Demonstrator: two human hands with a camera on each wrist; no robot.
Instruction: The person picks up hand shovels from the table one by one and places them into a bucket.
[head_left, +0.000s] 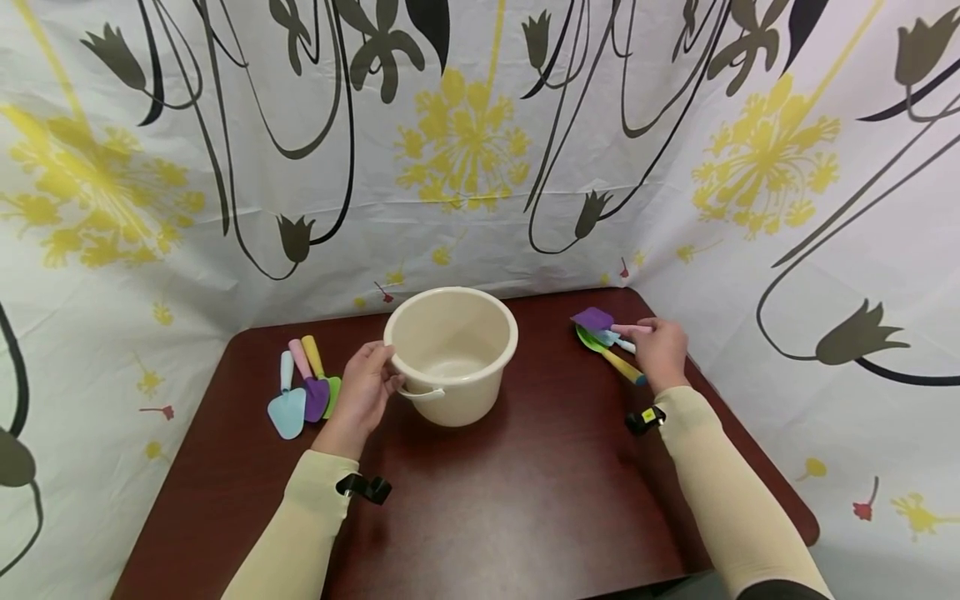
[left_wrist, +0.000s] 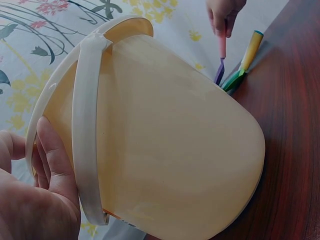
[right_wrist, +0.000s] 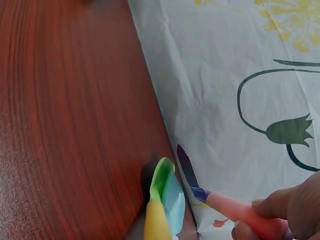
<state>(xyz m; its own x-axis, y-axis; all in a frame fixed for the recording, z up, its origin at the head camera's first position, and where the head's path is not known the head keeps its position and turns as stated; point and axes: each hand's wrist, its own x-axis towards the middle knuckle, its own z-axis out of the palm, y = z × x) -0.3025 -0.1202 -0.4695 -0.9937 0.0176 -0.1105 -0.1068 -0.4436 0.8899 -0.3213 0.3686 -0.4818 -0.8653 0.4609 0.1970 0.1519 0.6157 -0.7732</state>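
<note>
My left hand (head_left: 363,387) grips the rim of a cream plastic bucket (head_left: 468,400) that stands on the table. In the left wrist view, the thumb and fingers clasp the rim beside the bucket's handle (left_wrist: 87,130), which hangs down. At the right, my right hand (head_left: 663,354) pinches the pink handle of a toy trowel with a purple blade (head_left: 592,318). The right wrist view shows this purple blade (right_wrist: 186,167) raised beside the others. Under it lie a green toy shovel with a yellow handle (head_left: 618,364) and a light blue toy trowel (head_left: 607,337), partly covered.
Left of the bucket lie a light blue toy trowel (head_left: 287,412), a purple one with a pink handle (head_left: 317,398) and a green one with a yellow handle (head_left: 311,354), overlapping. The dark red table (head_left: 495,517) meets a flower-printed white cloth (head_left: 465,242) behind and at both sides.
</note>
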